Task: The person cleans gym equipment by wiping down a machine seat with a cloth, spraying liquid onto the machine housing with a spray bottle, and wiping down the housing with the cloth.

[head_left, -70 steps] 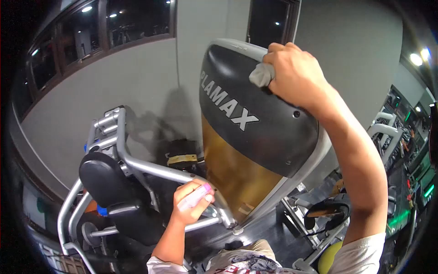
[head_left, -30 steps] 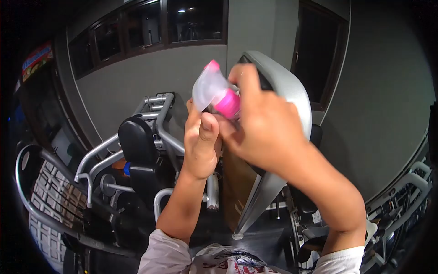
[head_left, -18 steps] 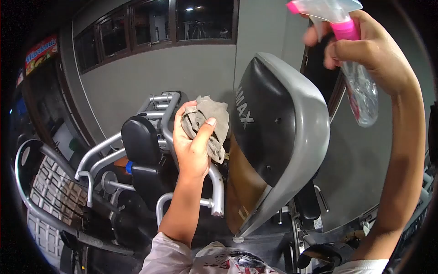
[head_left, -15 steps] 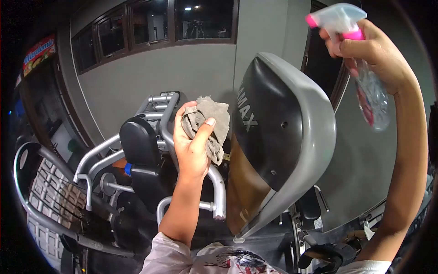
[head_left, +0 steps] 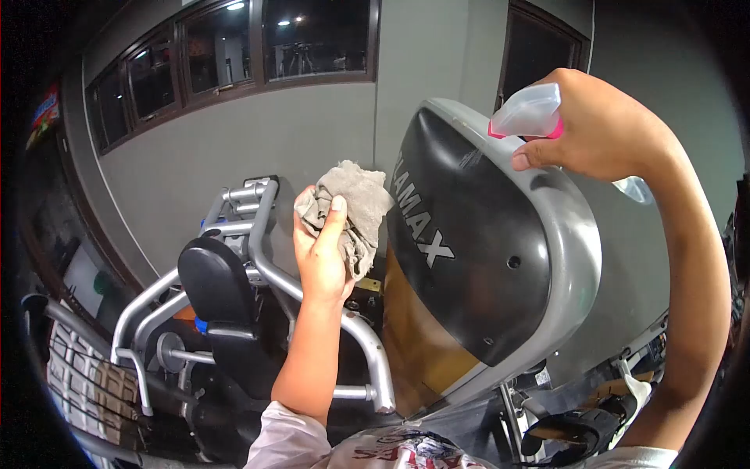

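Observation:
A crumpled grey cloth [head_left: 355, 199] is clasped in my left hand [head_left: 322, 258], thumb pressed over its front. My right hand [head_left: 598, 129] grips a spray bottle with a clear trigger head [head_left: 527, 111] and a pink collar; its nozzle points left, over the top of the machine cover. Most of the bottle is hidden behind my hand and wrist, with only its clear end showing below. The large machine cover [head_left: 476, 242], black with a grey rim and pale lettering, stands upright just right of the cloth.
Left of my arm is a gym machine with a black padded seat back [head_left: 216, 281] and silver tube frame [head_left: 363, 344]. Behind it runs a grey wall [head_left: 234, 148] with dark windows [head_left: 316, 39]. More gym equipment [head_left: 578, 434] stands at lower right.
My right hand has come down and left with the spray bottle, tilting it toward the cover's top. My left hand keeps the cloth at about the same spot. The view has shifted slightly.

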`<state>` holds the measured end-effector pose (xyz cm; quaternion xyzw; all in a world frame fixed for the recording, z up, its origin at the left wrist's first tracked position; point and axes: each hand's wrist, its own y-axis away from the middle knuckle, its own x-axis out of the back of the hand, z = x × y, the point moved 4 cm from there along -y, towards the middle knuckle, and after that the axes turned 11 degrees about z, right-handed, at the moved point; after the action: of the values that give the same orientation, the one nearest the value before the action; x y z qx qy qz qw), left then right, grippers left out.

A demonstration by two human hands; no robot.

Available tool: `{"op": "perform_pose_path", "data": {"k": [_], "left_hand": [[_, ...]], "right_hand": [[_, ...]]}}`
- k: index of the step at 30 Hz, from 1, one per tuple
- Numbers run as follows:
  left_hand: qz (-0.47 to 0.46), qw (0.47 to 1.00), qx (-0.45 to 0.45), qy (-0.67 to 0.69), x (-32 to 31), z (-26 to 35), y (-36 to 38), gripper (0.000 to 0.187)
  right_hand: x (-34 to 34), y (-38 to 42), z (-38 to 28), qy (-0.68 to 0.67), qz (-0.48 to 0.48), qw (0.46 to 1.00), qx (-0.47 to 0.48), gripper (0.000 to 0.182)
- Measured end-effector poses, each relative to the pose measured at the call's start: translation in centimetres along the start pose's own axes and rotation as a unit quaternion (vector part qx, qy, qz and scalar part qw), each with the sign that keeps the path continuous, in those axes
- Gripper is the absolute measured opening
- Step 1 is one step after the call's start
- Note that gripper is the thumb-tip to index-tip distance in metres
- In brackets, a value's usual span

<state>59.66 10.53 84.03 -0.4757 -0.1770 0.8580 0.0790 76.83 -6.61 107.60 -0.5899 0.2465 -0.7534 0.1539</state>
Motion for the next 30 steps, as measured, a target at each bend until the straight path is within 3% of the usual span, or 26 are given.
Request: {"op": "perform_pose_path", "data": {"k": [5,8,11,12,13,15,17,21,22,25,26,30], "left_hand": [[-0.002,1.000,0.013,-0.008,0.2,-1.0,-2.3,0.030],[0.023,1.000,0.015,-0.003,1.1,-2.9,-4.4,0.024],[0.025,0.999,-0.012,-0.039,0.7,-5.7,-5.6,0.022],[0.027,0.996,-0.038,-0.071,0.0,-6.3,-5.6,0.023],[-0.006,0.995,-0.042,-0.089,-1.4,-6.2,-4.8,0.041],[-0.064,0.983,-0.114,-0.125,-3.0,-7.6,-4.7,0.041],[-0.117,0.979,-0.124,-0.108,-5.6,-8.2,-4.5,0.045],[-0.243,0.901,-0.292,-0.209,-9.6,-10.7,-7.0,0.052],[-0.229,0.880,-0.333,-0.250,-10.3,-11.1,-8.1,0.048],[-0.225,0.834,-0.311,-0.397,-12.1,-10.8,-10.2,0.051],[-0.237,0.846,-0.217,-0.426,-12.4,-10.4,-9.7,0.037],[-0.267,0.847,-0.232,-0.396,-11.0,-9.6,-6.6,0.026]], "right_hand": [[-2.1,-1.6,0.4,0.069,-0.055,0.996,-0.024,0.041],[-3.0,-2.1,0.7,0.027,0.010,0.998,-0.052,0.039],[-4.1,-2.5,0.5,-0.002,0.008,1.000,0.020,0.043],[-4.2,-2.6,0.4,-0.030,0.029,0.999,0.026,0.043],[-4.2,-2.8,0.3,-0.057,0.050,0.997,0.032,0.044],[-4.4,-3.2,0.3,-0.076,0.081,0.994,0.022,0.043],[-4.7,-4.0,1.0,-0.060,0.100,0.993,-0.011,0.043],[-6.7,-4.4,0.9,-0.098,0.193,0.976,0.035,0.031],[-7.4,-4.8,1.4,-0.061,0.207,0.974,0.061,0.026],[-7.3,-4.6,1.7,-0.089,0.208,0.973,0.044,0.022],[-7.6,-4.5,1.7,-0.069,0.205,0.974,0.068,0.021],[-8.2,-4.5,1.1,-0.056,0.213,0.967,0.131,0.020]]}}
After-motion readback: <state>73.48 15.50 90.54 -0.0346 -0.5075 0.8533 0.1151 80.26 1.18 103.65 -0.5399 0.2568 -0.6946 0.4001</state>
